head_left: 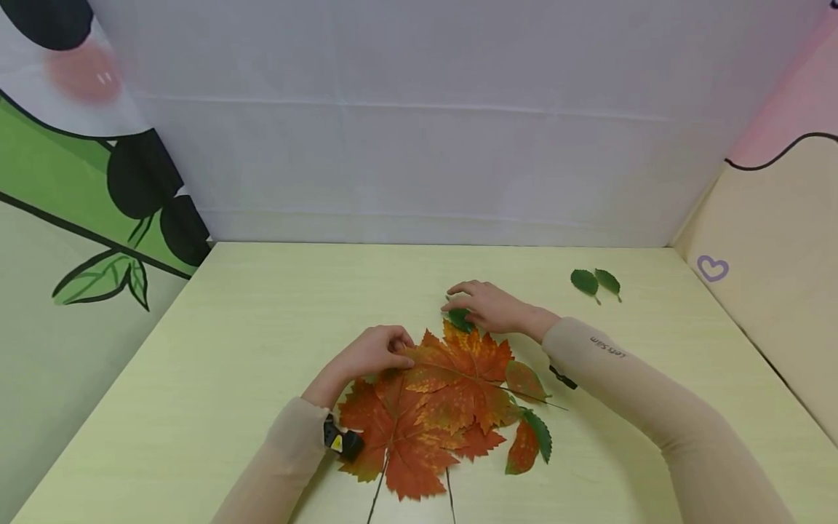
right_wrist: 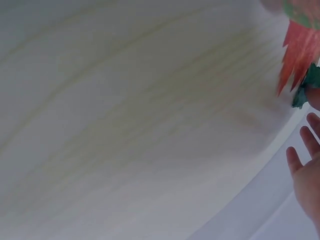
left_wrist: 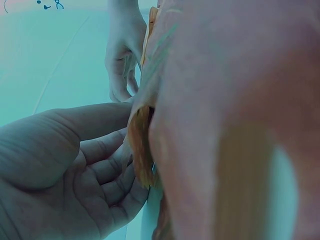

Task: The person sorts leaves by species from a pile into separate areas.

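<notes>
Two long beige fabric sleeves (head_left: 697,444) reach in nearest the camera. The left hand (head_left: 369,353) pinches the edge of a large, jagged orange-yellow leaf (head_left: 468,371), which overlaps a broad red-orange leaf (head_left: 409,455) on the pale yellow table (head_left: 196,407). The right hand (head_left: 495,306) touches a small green leaf (head_left: 460,320) at the cluster's far end; whether it pinches, I cannot tell.

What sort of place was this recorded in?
Probably a staged recording booth indoors: a pale tabletop enclosed by a plain back panel and cartoon-decorated side panels.
</notes>
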### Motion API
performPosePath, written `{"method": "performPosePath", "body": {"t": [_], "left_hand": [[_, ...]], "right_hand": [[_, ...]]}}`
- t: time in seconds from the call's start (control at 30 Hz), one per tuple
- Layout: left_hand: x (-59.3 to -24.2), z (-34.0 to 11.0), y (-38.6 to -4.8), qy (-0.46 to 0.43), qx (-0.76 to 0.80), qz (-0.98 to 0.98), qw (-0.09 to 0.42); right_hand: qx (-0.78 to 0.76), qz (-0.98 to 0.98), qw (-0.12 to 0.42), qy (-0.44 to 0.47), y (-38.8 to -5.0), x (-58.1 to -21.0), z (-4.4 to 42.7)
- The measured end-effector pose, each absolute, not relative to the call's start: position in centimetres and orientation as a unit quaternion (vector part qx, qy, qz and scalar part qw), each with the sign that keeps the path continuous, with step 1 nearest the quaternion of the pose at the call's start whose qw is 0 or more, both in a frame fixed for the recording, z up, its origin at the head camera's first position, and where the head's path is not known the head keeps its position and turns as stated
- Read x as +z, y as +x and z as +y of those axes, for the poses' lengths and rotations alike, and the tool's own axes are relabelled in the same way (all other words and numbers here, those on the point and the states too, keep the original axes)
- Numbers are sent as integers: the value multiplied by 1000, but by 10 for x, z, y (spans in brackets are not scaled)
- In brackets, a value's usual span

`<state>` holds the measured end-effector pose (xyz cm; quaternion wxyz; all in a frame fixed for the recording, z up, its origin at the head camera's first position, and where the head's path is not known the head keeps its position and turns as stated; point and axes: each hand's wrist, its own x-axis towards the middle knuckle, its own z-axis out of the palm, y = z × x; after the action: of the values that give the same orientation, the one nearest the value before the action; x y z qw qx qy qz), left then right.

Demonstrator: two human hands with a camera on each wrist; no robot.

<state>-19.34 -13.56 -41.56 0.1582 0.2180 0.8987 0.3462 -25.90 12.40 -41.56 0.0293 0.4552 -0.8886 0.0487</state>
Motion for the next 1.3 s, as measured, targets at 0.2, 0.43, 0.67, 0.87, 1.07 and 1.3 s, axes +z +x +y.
{"method": "performPosePath", "body": {"t": [0.2, 0.43, 0.67, 0.87, 1.07, 1.3], "left_hand": [[-416, -136, -193, 217, 352, 896, 163], [-415, -139, -192, 246, 361, 887, 153], [-416, -137, -193, 225, 357, 892, 161], [-417, -135, -192, 219, 350, 897, 156], [-416, -136, -192, 216, 354, 896, 162], [-415, -136, -192, 218, 352, 896, 161]], "right_hand": [[65, -897, 35, 436, -259, -416, 126], [79, -910, 59, 404, -262, -414, 134], [89, -916, 65, 385, -263, -407, 143], [92, -920, 67, 375, -261, -404, 152], [109, -930, 46, 347, -261, -402, 161], [141, -936, 44, 320, -261, -398, 175]]}}
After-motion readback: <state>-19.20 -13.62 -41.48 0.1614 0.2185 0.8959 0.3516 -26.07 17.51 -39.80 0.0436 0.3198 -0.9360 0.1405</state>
